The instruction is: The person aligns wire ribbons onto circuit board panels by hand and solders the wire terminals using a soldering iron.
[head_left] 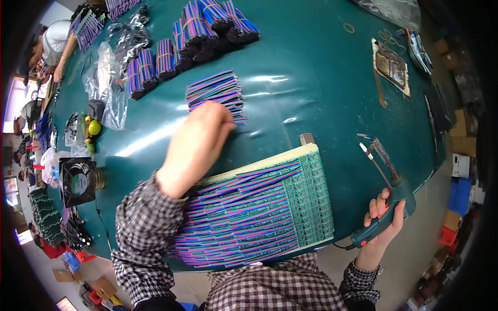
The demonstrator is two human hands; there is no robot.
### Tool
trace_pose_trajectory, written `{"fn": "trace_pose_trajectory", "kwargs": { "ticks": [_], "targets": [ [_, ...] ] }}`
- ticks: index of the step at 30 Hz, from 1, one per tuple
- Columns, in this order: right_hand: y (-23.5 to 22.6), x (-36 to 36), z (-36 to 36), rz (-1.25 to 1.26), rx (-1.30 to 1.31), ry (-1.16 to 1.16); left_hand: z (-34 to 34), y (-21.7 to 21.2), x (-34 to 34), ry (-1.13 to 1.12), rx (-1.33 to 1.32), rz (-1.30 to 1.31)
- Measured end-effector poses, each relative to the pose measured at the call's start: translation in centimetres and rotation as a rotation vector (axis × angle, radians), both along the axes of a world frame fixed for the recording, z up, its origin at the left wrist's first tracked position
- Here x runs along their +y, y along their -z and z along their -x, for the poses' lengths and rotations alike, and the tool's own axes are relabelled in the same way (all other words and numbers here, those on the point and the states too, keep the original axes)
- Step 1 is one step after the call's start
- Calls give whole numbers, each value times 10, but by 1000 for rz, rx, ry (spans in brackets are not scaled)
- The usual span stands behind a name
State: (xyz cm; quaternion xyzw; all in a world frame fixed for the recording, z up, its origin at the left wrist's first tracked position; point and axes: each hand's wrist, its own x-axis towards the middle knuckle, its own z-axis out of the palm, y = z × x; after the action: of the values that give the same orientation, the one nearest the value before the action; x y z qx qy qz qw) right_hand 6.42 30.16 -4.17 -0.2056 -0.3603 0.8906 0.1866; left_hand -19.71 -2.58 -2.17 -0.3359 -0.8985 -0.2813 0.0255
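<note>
My left hand point(199, 137) reaches over the near side of a loose pile of cut multicoloured wires point(218, 90). Its fingers are closed at the pile's right end, and what they pinch is hidden. In my right hand point(398, 215) is a green soldering gun point(385, 220), its tip pointing up and left above the table. Between my arms lies a board carrying rows of small green circuit boards point(314, 202). Rows of blue, pink and green wires point(238, 217) extend leftward from them, partly under my left sleeve.
Rubber-banded wire bundles point(194, 26) stand at the back, beside clear plastic bags point(106, 78). A black fan point(78, 181) stands at left. A stained pad point(390, 67) and rubber bands point(348, 28) lie back right. Another person point(56, 41) sits far left.
</note>
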Motion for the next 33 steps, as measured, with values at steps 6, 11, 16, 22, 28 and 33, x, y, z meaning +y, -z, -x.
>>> {"fn": "trace_pose_trajectory", "kwargs": {
  "ticks": [6,11,16,22,28,33],
  "targets": [
    [-5,6,-11,-59,-37,54,-60,-74,24,26,12,-150],
    [-10,-4,-9,-70,9,-39,-101,-42,57,216,114,-38],
    [-10,0,-24,-133,21,-74,-108,-20,62,235,298,93],
    [-8,0,-34,-138,-2,-76,-106,-19,62,215,310,58],
    [-20,-8,-41,-202,-78,-94,-103,-18,63,234,294,68],
    [-32,-19,-54,-414,-129,-178,-101,-16,61,241,292,53]
  ]
}}
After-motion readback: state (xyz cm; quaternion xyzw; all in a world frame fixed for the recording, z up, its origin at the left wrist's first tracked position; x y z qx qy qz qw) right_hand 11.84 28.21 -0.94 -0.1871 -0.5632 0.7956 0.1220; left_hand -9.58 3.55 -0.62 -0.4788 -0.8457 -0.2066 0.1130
